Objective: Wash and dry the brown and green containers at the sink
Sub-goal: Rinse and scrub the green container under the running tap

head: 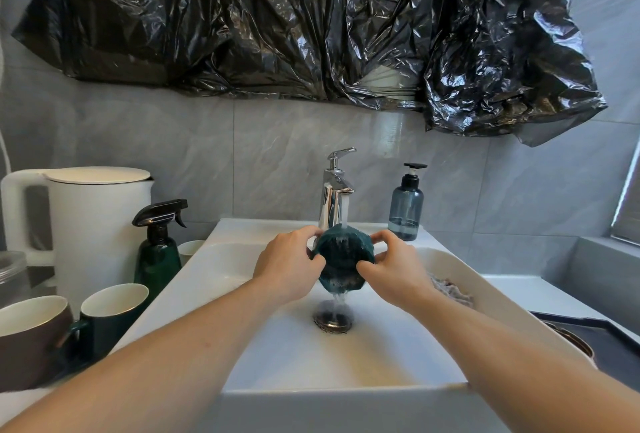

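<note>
I hold a dark green round container (pixel 341 259) under the running chrome tap (pixel 334 197), over the white sink (pixel 214 294). Water streams off its lower edge onto the drain (pixel 333 323). My left hand (pixel 287 264) grips its left side and my right hand (pixel 394 268) grips its right side, thumbs on the face turned toward me. A brown mug (pixel 27 339) and a green mug (pixel 110 314) with white insides stand on the counter left of the sink.
A green spray bottle (pixel 157 252) and a white kettle (pixel 90 224) stand at the left. A blue-grey soap pump bottle (pixel 406 207) sits on the sink's back rim. A crumpled cloth (pixel 450 288) lies on the right rim. A dark tray (pixel 595 339) sits at the right. Black plastic sheeting (pixel 311 23) hangs above.
</note>
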